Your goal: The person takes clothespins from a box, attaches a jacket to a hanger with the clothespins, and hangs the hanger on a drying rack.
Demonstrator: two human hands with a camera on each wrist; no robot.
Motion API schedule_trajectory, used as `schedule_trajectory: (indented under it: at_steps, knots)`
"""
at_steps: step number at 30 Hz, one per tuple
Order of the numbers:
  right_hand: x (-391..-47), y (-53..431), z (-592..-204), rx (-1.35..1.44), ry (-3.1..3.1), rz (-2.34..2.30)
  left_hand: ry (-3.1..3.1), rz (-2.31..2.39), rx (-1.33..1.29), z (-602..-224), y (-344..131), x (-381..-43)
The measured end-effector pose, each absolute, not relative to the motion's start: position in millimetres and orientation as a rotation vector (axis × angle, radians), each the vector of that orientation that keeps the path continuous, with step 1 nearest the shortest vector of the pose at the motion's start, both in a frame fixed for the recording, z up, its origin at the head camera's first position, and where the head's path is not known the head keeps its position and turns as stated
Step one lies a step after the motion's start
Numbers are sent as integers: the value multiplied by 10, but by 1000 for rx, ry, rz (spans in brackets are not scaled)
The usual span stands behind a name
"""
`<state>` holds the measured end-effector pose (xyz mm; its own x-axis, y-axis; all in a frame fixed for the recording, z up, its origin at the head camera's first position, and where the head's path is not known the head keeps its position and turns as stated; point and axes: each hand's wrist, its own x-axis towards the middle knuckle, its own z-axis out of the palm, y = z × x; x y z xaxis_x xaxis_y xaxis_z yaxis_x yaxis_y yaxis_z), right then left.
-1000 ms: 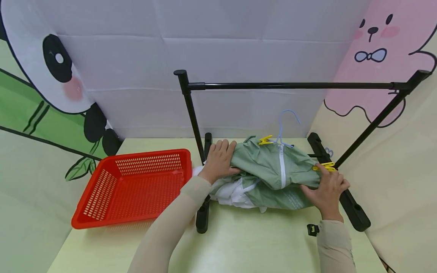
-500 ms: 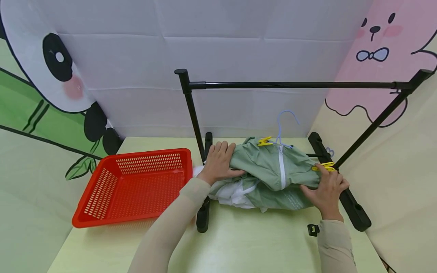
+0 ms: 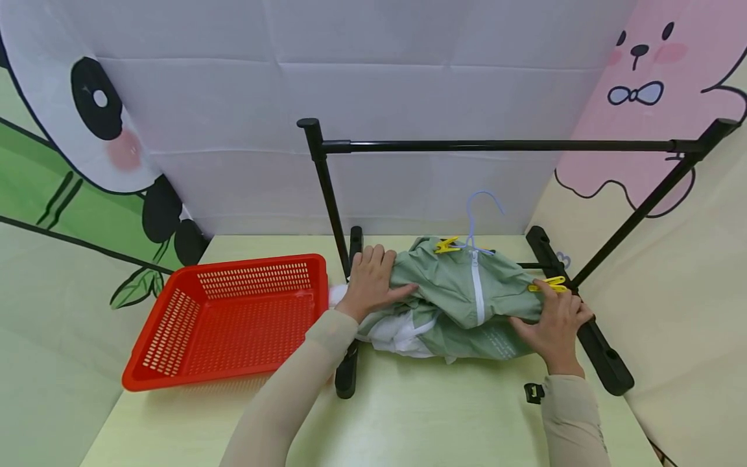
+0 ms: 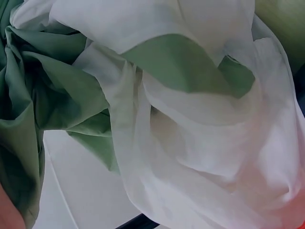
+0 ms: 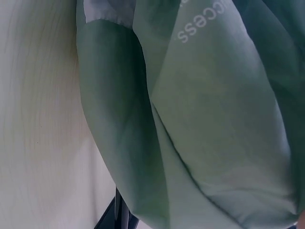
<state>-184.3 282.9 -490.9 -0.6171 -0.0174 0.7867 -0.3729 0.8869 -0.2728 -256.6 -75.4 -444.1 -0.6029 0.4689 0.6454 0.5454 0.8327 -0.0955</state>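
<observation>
A green and white zip-up jacket, creased and bunched, is in front of me in the head view. A light blue clothes hanger shows its hook above the collar; its lower part is inside the jacket. Yellow clothespins clip the fabric, a left one by the collar and a right one near the right shoulder. My left hand holds the jacket's left side, thumb across the green cloth. My right hand grips the right side, fingers beside the right clothespin. In the left wrist view, white and green folds fill most of the picture.
A black rack stands over the jacket, its feet on the pale table. At left is a red plastic basket. A small black object appears beside the right wrist. Cartoon-printed walls enclose the table.
The jacket, hanger and clothespins have shifted slightly left, with both hands moving along. The hands keep their hold; basket and rack stay put.
</observation>
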Motion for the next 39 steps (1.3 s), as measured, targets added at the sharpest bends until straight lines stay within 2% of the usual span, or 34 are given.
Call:
schedule_trajectory:
  at_steps: [39]
  knots:
    - [-1898, 2707, -4923, 354, -2188, 539, -2242, -328, -513, -4495, -769, -2492]
